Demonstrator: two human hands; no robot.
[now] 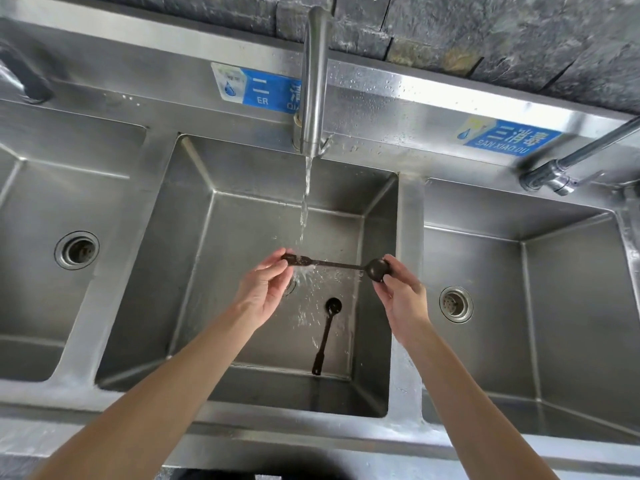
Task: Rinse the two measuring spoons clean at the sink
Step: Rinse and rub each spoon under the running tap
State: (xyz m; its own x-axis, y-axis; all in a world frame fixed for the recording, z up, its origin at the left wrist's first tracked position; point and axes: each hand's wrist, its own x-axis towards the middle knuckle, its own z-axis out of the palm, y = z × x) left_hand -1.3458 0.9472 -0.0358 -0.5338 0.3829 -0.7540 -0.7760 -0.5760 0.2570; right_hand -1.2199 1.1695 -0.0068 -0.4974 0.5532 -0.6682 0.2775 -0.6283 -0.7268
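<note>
A dark measuring spoon (337, 264) is held level over the middle sink basin (194, 258). My left hand (263, 289) pinches its handle end and my right hand (401, 296) grips its round bowl. Water from the steel tap (314, 81) falls onto the handle near my left fingers and splashes. A second dark measuring spoon (326, 336) lies on the basin floor below, bowl toward the drain, handle pointing at the front wall. The drain is mostly hidden behind my left hand.
Steel basins flank the middle one, a left basin with a drain (77, 250) and a right basin with a drain (456, 304). Another tap (568, 168) reaches in at the right. Blue labels (258, 90) sit on the wet backsplash.
</note>
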